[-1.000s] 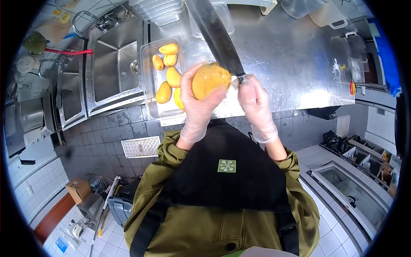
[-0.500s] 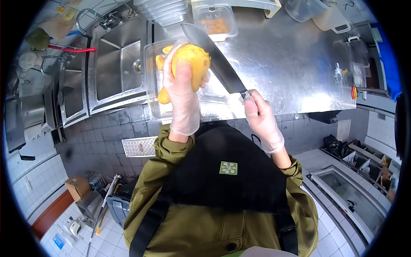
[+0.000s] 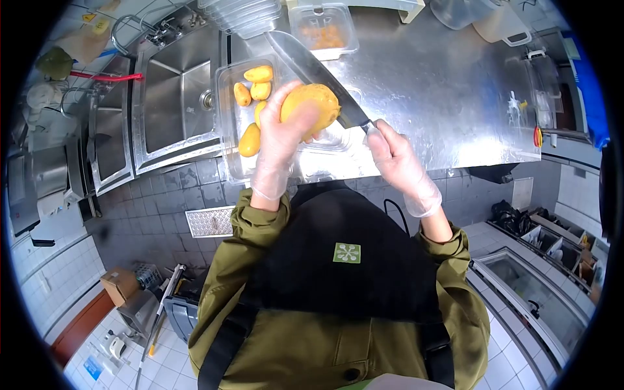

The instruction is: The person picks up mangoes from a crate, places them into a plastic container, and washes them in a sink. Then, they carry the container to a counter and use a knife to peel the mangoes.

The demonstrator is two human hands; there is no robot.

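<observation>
My left hand (image 3: 283, 140), in a clear plastic glove, is wrapped round a yellow mango (image 3: 312, 106) held up over the counter. My right hand (image 3: 398, 158), gloved too, grips the handle of a large kitchen knife (image 3: 320, 78). The broad blade points up and to the left, passing close behind the mango in this view. Under and left of my left hand, a clear plastic tray (image 3: 229, 146) holds several smaller yellow mangoes (image 3: 259, 73). A second clear container (image 3: 324, 140) lies partly hidden below the held mango.
The steel counter (image 3: 435, 84) stretches to the right. At the back stand a lidded container of orange pieces (image 3: 323, 39) and stacked clear containers (image 3: 244, 16). A sink (image 3: 175, 97) lies left of the tray. Pitchers (image 3: 500, 29) sit at the back right.
The mango in my left hand has shifted right and down and is tilted over, uncovering the mangoes in the tray. The knife has moved slightly left and up.
</observation>
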